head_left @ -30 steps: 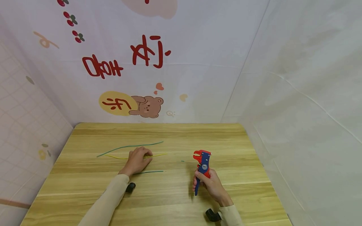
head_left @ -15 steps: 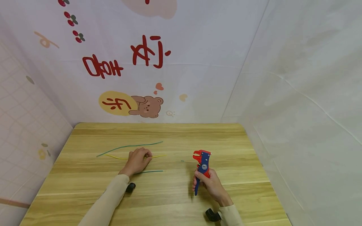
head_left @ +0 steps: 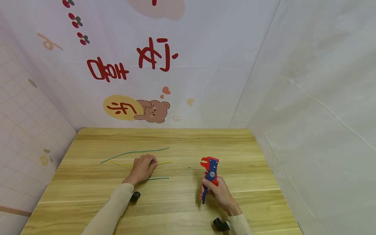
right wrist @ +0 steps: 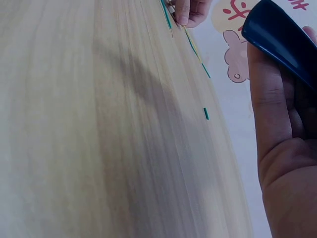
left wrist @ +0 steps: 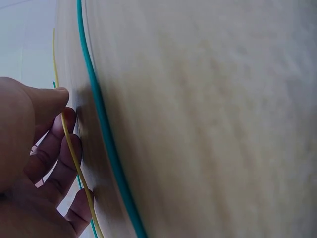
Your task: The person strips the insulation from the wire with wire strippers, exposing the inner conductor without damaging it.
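My left hand (head_left: 142, 168) pinches a yellow wire (head_left: 165, 162) between thumb and fingers, close over the table; in the left wrist view the wire (left wrist: 73, 151) runs down across the curled fingers. A green wire (head_left: 160, 178) with a bare copper tip lies on the near side of this hand, partly hidden under it. Off to the right, my right hand (head_left: 222, 195) grips the handles of a red and blue wire stripper (head_left: 212, 169), its red jaws facing left and parted. The right wrist view shows only the end of one dark blue handle (right wrist: 277, 37).
A second green wire (head_left: 133, 152) lies behind the yellow one on the wooden table (head_left: 176, 202). Between the hands sits a short green scrap of insulation (head_left: 189, 167). A printed fabric wall (head_left: 205, 81) stands along the table's back edge.
The yellow wire's right end has shifted very slightly toward me and to the left, with the left hand holding it. The right hand and wire stripper have stayed almost still.
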`<action>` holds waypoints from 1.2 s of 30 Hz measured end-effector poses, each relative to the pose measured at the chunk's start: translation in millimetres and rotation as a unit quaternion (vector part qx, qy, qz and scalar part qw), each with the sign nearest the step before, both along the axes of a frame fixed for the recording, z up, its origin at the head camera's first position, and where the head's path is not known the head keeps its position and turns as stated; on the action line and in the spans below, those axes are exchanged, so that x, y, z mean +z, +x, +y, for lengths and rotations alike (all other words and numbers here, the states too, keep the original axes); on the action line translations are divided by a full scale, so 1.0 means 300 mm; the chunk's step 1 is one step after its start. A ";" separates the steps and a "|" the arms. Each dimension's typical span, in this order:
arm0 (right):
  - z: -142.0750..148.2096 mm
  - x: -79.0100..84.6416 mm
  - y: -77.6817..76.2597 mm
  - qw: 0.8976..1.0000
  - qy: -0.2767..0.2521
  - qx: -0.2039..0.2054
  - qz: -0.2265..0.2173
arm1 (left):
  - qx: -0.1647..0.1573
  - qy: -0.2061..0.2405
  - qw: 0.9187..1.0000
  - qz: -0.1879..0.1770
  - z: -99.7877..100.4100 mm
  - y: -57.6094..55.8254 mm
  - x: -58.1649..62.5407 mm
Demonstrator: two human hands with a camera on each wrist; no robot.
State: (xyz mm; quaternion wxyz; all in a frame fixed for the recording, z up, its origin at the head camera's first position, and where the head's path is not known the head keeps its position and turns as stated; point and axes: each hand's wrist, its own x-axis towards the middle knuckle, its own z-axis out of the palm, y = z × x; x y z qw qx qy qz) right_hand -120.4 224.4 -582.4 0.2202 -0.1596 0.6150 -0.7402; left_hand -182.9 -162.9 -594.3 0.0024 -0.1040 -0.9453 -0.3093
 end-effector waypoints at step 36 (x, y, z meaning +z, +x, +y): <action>0.004 -0.010 -0.004 1.000 0.005 0.003 -0.007 | -0.008 0.057 0.998 0.041 0.002 0.037 0.026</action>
